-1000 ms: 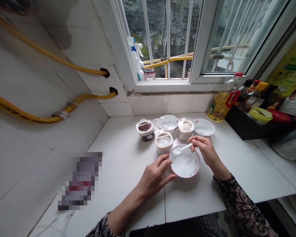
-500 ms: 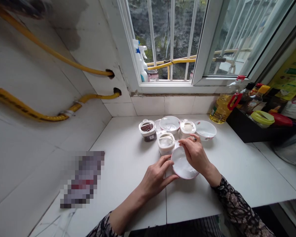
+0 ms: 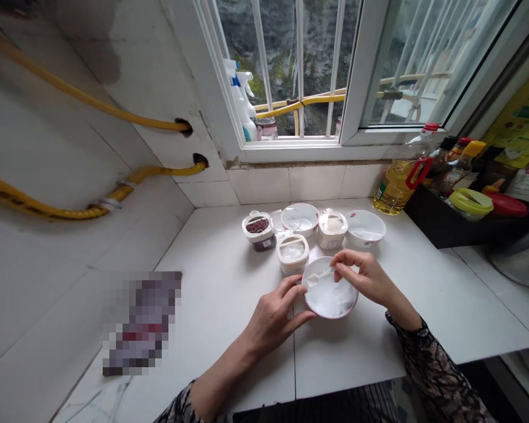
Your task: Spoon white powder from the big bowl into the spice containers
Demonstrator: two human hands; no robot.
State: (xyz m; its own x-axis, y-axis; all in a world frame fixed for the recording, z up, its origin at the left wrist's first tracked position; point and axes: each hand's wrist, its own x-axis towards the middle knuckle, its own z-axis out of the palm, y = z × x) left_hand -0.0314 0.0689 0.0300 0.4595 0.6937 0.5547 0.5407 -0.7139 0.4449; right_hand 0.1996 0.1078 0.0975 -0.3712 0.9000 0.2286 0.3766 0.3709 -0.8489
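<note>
The left hand (image 3: 275, 314) gripped the bowl (image 3: 321, 263) at its left side, thumb and fingers parted around the rim. The right hand (image 3: 364, 276) pinched the handle of a small white spoon (image 3: 312, 280), its tip inside the bowl, over white stuff (image 3: 335, 296) too indistinct for me to name. The bowl sat before a jar (image 3: 291, 269) above the counter (image 3: 348, 358); I couldn't tell whether it rested there. I judged the step to be spooning within the bowl. Any further scoop from that jar would call for lifting the spoon clear of the rim, the bowl held steady.
</note>
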